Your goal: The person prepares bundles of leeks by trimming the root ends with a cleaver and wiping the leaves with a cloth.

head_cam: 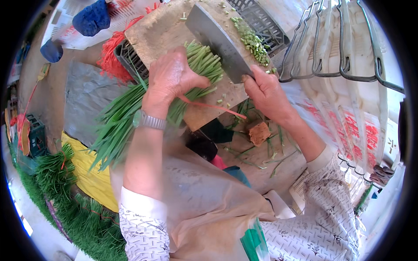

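Note:
My left hand point(174, 75) presses around a thick bunch of garlic chives point(205, 67) lying across a wooden chopping board point(160, 29). The pale cut ends point up and right; the long green leaves point(120, 124) trail over the board's near left edge. A red plastic tie point(215, 107) sticks out from under that hand. In my right hand point(263, 88) is the handle of a cleaver point(218, 42). Its broad blade stands tilted over the board, just right of the cut ends, with a small gap. Chopped stem pieces point(253, 42) lie heaped along the board's right edge.
Black plastic crates point(261, 21) show under the board. Red plastic ties point(114, 55) hang at its left. Stacked white crates with metal handles point(343, 65) stand at right. A brick piece point(259, 133) lies on the littered floor. Tied green bundles point(55, 169) rest at lower left.

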